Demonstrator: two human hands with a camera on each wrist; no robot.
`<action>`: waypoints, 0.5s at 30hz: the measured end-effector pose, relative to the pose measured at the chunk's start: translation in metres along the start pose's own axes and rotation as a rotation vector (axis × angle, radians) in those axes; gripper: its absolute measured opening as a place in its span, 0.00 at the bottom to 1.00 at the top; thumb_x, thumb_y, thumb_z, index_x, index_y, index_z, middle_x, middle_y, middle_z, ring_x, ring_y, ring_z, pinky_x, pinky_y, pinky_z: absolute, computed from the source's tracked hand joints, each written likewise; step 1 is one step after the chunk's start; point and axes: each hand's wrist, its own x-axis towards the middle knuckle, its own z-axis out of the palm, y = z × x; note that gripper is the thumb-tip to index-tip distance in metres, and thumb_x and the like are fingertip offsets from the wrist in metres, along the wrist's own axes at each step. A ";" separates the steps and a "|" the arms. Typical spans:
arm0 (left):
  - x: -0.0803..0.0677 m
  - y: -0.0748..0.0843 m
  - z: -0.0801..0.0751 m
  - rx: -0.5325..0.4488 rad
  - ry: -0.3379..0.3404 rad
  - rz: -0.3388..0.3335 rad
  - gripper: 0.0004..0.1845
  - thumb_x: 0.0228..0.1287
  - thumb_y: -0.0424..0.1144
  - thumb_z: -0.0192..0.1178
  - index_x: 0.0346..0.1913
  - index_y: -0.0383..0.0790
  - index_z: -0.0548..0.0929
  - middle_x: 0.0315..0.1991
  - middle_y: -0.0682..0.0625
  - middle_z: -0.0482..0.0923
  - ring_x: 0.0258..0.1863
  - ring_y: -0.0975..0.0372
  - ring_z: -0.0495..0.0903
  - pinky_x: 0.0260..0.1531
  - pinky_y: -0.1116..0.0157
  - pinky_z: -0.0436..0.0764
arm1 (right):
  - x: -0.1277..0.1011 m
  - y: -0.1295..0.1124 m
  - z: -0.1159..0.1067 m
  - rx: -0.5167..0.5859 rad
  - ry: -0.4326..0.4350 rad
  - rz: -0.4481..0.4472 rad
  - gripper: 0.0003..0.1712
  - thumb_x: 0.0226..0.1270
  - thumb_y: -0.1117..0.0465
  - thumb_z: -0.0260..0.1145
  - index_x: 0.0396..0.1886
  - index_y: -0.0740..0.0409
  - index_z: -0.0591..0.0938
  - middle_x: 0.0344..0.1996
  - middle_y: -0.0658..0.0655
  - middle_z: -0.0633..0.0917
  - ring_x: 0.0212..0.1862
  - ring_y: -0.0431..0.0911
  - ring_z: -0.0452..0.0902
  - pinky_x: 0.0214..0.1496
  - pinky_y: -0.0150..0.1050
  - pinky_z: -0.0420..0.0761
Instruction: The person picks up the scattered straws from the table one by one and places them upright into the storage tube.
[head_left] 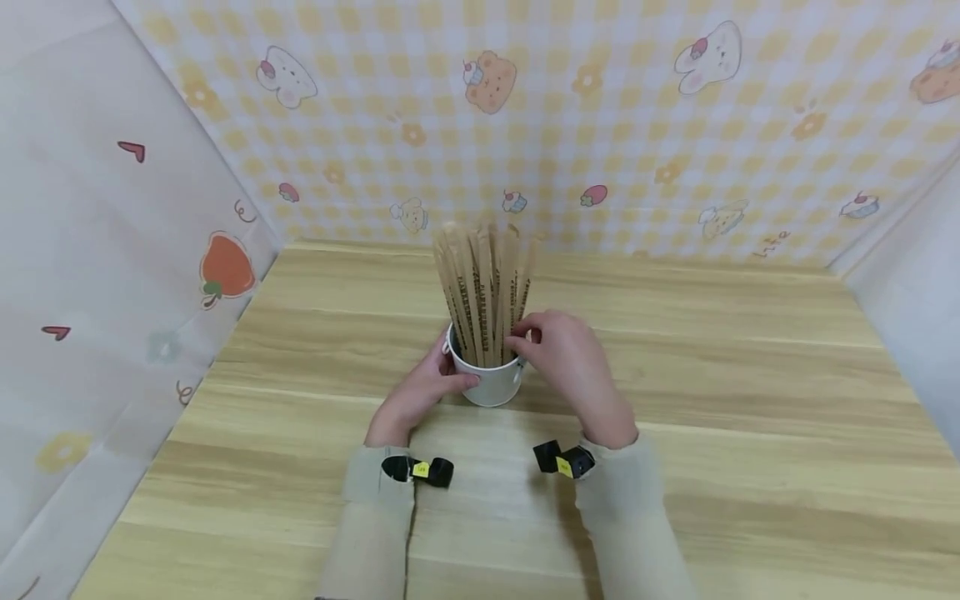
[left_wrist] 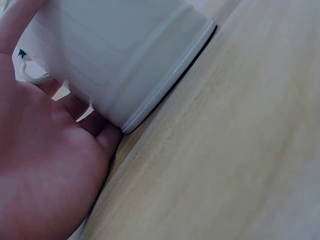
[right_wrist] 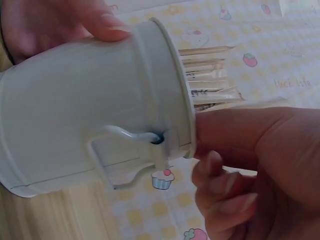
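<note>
Now the left hand [head_left: 420, 392] grips the white bucket [head_left: 491, 379] while right-hand fingers [head_left: 525, 333] pinch paper-wrapped sticks [head_left: 487, 287].

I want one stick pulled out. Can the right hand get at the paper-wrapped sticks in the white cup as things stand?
Probably yes. The right hand is already at the rim of the white cup, fingertips against the paper-wrapped sticks, whose tops stand uncovered. The left hand holds the cup's side.
</note>
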 end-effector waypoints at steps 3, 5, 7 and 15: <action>0.003 0.008 0.005 -0.009 -0.012 0.029 0.48 0.51 0.32 0.62 0.68 0.62 0.45 0.66 0.51 0.54 0.64 0.58 0.55 0.61 0.57 0.55 | 0.000 0.004 -0.007 0.009 -0.008 0.004 0.11 0.57 0.53 0.63 0.36 0.53 0.83 0.25 0.48 0.79 0.25 0.42 0.70 0.24 0.34 0.70; 0.004 0.012 0.009 -0.010 -0.016 0.033 0.48 0.51 0.31 0.62 0.69 0.60 0.45 0.66 0.49 0.54 0.64 0.57 0.55 0.61 0.56 0.55 | -0.001 0.008 -0.015 0.032 -0.007 0.026 0.14 0.59 0.51 0.61 0.40 0.53 0.82 0.26 0.48 0.79 0.26 0.42 0.71 0.24 0.35 0.71; 0.004 0.015 0.011 -0.014 -0.020 0.035 0.48 0.51 0.30 0.62 0.69 0.58 0.44 0.66 0.47 0.53 0.63 0.55 0.55 0.61 0.56 0.55 | -0.004 0.014 -0.022 0.061 0.020 0.050 0.17 0.61 0.49 0.58 0.43 0.53 0.81 0.28 0.48 0.79 0.26 0.42 0.73 0.25 0.36 0.72; 0.005 0.006 0.004 -0.060 0.002 0.016 0.49 0.49 0.30 0.64 0.69 0.53 0.45 0.67 0.46 0.50 0.65 0.56 0.52 0.62 0.58 0.53 | -0.010 0.052 -0.029 0.004 0.188 -0.028 0.21 0.64 0.49 0.55 0.50 0.57 0.77 0.43 0.56 0.80 0.44 0.50 0.75 0.44 0.47 0.74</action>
